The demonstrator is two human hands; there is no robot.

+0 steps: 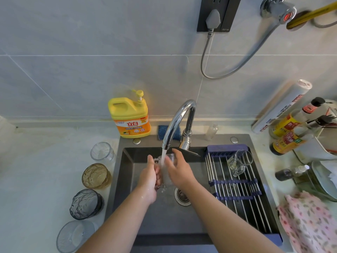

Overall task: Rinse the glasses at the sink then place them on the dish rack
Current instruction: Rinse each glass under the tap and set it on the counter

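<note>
A clear glass mug (165, 172) is held over the dark sink (127, 161), right under the stream from the chrome tap (177, 121). My left hand (150, 178) grips its handle side, and my right hand (177, 170) wraps the other side with fingers partly spread. Another clear glass mug (238, 162) lies tilted on the roll-up dish rack (237, 187) across the sink's right half. On the counter to the left stand a clear glass (102, 151), an amber glass (95, 176), a smoky grey glass (85, 203) and a ribbed clear glass (75, 235).
A yellow detergent bottle (130, 115) and a blue sponge (168, 132) sit behind the sink. Sauce bottles (290, 132), a foil roll (280, 106), plates (324, 179) and a floral cloth (308, 223) crowd the right counter. The drain (182, 196) lies below the hands.
</note>
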